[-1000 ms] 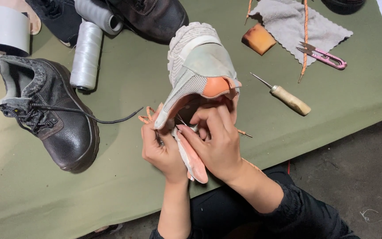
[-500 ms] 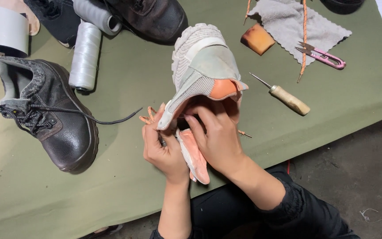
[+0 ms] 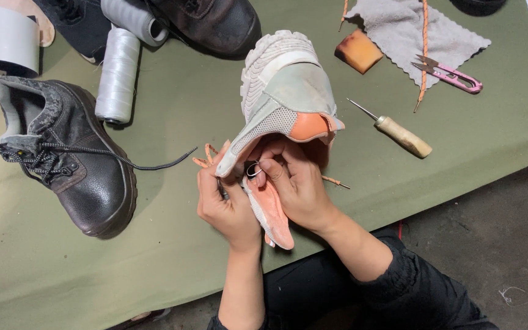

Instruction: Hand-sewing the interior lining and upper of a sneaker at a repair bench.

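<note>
One pale sneaker [image 3: 285, 98] with orange heel patch, tipped sole-up over the green table [image 3: 215, 110], toe pointing away, opening turned toward the person. Left hand [image 3: 227, 205] clasped on the sneaker's near edge, fingers curled narrow around the mesh side and orange tongue [image 3: 273, 214]. Right hand [image 3: 297, 183] closed on the collar just right of the left, fingertips pinched at a small metal ring [image 3: 253, 170]. Orange lace ends [image 3: 206, 156] poking out just left of the sneaker.

Left of the sneaker: one black boot [image 3: 74, 165] on its side, dark lace trailing toward the sneaker; beyond it two white thread spools [image 3: 117, 76]. Past the sneaker's toe, one more dark shoe [image 3: 209, 24]. Right of the sneaker: one wooden-handled awl [image 3: 398, 133], one amber block [image 3: 360, 52], one grey cloth [image 3: 410, 27], one pink thread snips [image 3: 450, 74], well apart from both hands.
</note>
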